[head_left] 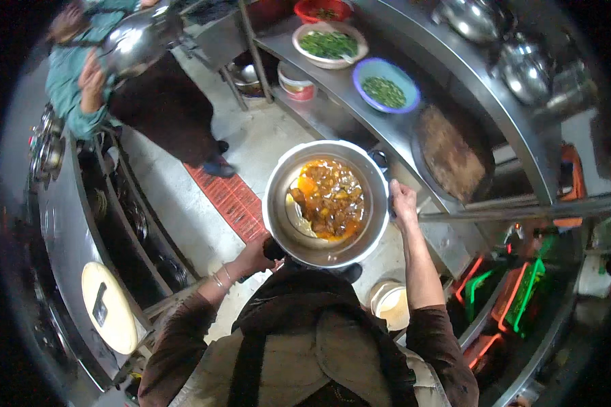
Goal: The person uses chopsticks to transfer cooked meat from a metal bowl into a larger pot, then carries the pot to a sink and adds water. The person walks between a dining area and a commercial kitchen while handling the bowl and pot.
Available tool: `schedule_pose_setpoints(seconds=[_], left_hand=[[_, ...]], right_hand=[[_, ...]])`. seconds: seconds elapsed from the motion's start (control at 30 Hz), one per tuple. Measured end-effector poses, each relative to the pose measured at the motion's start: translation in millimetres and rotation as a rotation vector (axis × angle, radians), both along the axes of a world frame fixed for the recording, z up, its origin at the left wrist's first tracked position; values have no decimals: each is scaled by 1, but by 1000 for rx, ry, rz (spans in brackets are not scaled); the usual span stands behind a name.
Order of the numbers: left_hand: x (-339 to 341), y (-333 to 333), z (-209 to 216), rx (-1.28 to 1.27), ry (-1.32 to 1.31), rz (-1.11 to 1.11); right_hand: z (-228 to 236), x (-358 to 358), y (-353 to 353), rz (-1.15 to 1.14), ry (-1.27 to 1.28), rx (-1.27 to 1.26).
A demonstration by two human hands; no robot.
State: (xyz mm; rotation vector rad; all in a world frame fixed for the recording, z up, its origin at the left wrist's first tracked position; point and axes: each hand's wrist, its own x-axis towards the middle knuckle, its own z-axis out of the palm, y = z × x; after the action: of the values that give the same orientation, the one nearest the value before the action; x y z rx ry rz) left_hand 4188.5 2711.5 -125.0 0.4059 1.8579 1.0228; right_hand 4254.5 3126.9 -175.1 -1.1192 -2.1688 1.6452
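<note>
I carry a large round metal pot (278,210) in front of my chest, with an orange-brown stew of chunks (329,197) lying in its bottom. My left hand (258,252) grips the handle on the pot's near-left side. My right hand (402,200) holds the rim and handle on its right side. A pale ladle or spoon rests inside the pot, at the left of the stew.
On my right a steel counter (346,91) bears a white bowl of greens (329,44), a blue bowl of greens (385,85) and a round wooden board (451,152). Another person (115,74) holds a metal bowl far left. A red floor mat (231,200) lies ahead.
</note>
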Motion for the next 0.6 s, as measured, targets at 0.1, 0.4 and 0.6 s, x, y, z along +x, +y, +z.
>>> schedule_pose_setpoints(seconds=[0.1,0.4,0.6], left_hand=[[-24,-26,36,-15,111,73],[-5,-126,63,-47,106,425],[49,-188,76,21,-79,798]], right_hand=[[27,-61,-29,73,45,-76],[53,-203,-140,490,21,23],[87,-257,-276,733,-11,-91]])
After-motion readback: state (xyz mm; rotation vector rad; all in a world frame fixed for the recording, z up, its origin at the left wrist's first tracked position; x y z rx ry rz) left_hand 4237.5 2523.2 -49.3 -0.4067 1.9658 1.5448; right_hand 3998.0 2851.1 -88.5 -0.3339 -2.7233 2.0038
